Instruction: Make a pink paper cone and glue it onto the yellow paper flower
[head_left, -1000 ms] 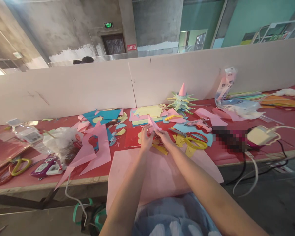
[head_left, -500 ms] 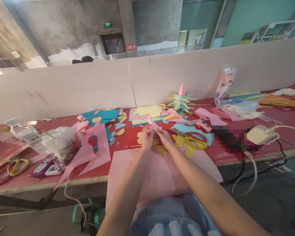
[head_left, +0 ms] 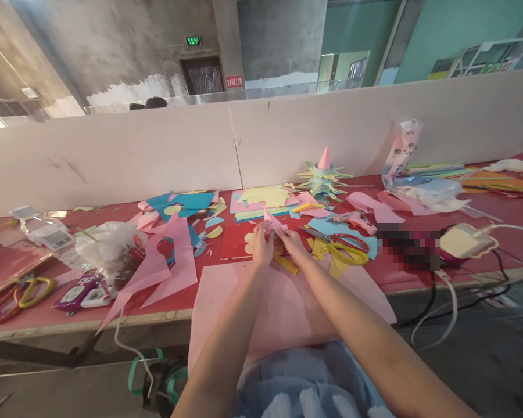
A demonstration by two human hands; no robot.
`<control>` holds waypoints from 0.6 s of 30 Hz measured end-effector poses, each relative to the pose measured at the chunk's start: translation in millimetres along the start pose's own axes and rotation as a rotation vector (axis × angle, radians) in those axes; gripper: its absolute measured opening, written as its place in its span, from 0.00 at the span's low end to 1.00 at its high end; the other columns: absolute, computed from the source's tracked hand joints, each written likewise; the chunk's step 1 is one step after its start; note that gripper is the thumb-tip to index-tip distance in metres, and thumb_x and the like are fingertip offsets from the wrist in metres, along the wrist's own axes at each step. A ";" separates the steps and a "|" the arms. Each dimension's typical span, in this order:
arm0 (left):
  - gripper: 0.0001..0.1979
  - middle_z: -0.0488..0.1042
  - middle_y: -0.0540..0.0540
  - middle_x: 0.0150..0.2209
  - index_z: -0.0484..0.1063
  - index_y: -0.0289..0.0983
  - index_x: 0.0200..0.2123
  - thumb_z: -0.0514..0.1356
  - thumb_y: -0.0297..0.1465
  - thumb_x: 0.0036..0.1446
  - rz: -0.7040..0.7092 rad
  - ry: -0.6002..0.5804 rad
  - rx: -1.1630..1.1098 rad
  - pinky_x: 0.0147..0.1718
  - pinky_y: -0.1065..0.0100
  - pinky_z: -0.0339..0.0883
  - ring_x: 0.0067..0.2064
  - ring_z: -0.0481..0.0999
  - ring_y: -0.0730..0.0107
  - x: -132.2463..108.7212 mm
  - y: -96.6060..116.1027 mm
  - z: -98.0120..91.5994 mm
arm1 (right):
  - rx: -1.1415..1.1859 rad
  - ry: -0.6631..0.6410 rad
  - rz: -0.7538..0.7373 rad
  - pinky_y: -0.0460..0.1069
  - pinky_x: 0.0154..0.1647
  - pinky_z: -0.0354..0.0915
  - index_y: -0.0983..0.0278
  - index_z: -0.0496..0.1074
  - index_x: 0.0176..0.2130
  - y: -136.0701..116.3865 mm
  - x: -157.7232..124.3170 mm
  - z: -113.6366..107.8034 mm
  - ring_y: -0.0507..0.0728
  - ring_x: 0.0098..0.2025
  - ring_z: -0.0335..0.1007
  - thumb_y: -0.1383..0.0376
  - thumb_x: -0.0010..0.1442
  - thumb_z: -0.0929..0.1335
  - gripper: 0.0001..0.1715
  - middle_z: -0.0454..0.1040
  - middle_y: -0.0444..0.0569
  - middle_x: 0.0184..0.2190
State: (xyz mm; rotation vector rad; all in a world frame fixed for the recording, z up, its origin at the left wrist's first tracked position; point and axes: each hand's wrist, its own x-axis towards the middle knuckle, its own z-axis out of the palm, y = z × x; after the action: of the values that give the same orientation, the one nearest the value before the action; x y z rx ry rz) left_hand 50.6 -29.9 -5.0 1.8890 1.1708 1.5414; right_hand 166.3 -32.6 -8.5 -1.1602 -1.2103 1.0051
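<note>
A small piece of pink paper [head_left: 273, 220] sits between my two hands over the middle of the table, its pointed end sticking up. My left hand [head_left: 262, 244] grips it from the left, fingers bent. From the right, my right hand [head_left: 291, 241] pinches its other side. Below my forearms a large pink sheet [head_left: 226, 290] lies over the table's front edge. Just left of my left hand is a pale yellow flower-shaped cutout [head_left: 248, 244] on a red sheet [head_left: 230, 248]. Scissors with red and yellow handles [head_left: 351, 248] rest right of my right hand.
A pink glue gun [head_left: 357, 220] lies on blue paper behind the scissors. Farther back stands a paper tree with a pink cone top [head_left: 325, 159]. Pink offcuts [head_left: 183, 244], a plastic bottle [head_left: 47, 235], a power strip [head_left: 81, 293] and more scissors [head_left: 30, 293] occupy the left.
The view has shifted very slightly. Both hands stay at the same spot around the pink paper, with only a small movement of the fingers.
</note>
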 end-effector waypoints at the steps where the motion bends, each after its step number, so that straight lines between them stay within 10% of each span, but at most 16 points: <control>1: 0.14 0.68 0.41 0.54 0.67 0.40 0.50 0.51 0.28 0.61 0.008 0.001 0.007 0.57 0.56 0.60 0.58 0.66 0.62 -0.3 0.6 0.1 | -0.005 -0.003 -0.002 0.48 0.28 0.60 0.64 0.74 0.23 -0.2 0.0 -0.1 0.55 0.26 0.68 0.40 0.49 0.67 0.30 0.74 0.49 0.23; 18: 0.13 0.67 0.42 0.54 0.69 0.42 0.48 0.52 0.29 0.62 -0.023 0.016 0.016 0.56 0.57 0.61 0.57 0.66 0.62 -2.4 1.0 0.6 | -0.011 0.024 -0.024 0.49 0.29 0.62 0.64 0.73 0.22 -1.0 -0.8 0.9 0.57 0.27 0.70 0.40 0.49 0.67 0.29 0.75 0.50 0.22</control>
State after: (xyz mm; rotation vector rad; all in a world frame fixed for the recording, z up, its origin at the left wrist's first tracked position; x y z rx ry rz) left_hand 51.5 -32.3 -5.8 1.8708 1.2111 1.5416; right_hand 165.4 -33.4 -7.7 -1.1607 -1.2090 0.9654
